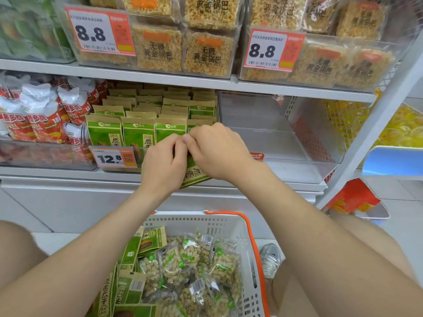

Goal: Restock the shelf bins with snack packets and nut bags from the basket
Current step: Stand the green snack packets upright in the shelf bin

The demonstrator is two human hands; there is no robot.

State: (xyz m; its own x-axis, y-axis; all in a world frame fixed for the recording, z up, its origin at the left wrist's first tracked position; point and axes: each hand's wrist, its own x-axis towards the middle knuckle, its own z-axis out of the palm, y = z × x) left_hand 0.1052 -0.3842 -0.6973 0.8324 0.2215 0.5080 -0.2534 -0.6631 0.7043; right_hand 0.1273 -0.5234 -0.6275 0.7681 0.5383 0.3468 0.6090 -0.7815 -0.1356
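Observation:
My left hand (163, 164) and my right hand (216, 152) both grip the top of a small stack of green seed packets (194, 176), held at the front of the middle shelf bin (119, 169). That bin holds several rows of upright green and tan seed packets (137, 131). Below, a white basket (238, 225) with an orange handle (254, 239) holds more green packets (131, 250) and several clear peanut bags (190, 268).
An empty clear bin (283, 133) sits right of the seed bin. Red and white snack bags (41, 115) fill the left bin. Rice cracker packs (206, 51) fill the upper shelf. A shoe (271, 259) stands beside the basket.

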